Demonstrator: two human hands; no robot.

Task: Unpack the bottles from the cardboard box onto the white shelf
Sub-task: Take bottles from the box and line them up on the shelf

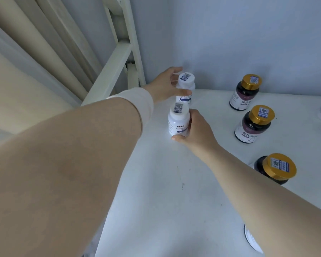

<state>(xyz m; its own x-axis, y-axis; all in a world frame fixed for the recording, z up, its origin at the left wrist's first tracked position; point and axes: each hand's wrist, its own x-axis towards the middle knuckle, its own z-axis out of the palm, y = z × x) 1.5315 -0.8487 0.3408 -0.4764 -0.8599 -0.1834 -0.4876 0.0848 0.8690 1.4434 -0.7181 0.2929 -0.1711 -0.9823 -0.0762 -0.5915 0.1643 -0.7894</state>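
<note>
Both hands grip white bottles upright on the white shelf (174, 182): left hand (165, 86) curls round the rear bottle (185, 88), right hand (196, 132) round the nearer bottle (178, 121).

One wide-angle camera on the person's head looks forward and steeply down onto the white shelf (165, 191) from close above its near edge. It faces the far blue-grey wall (230, 34), with a white frame (117, 60) at far left. The left forearm (63, 164) and right forearm (267, 201) enter from the near side.
</note>
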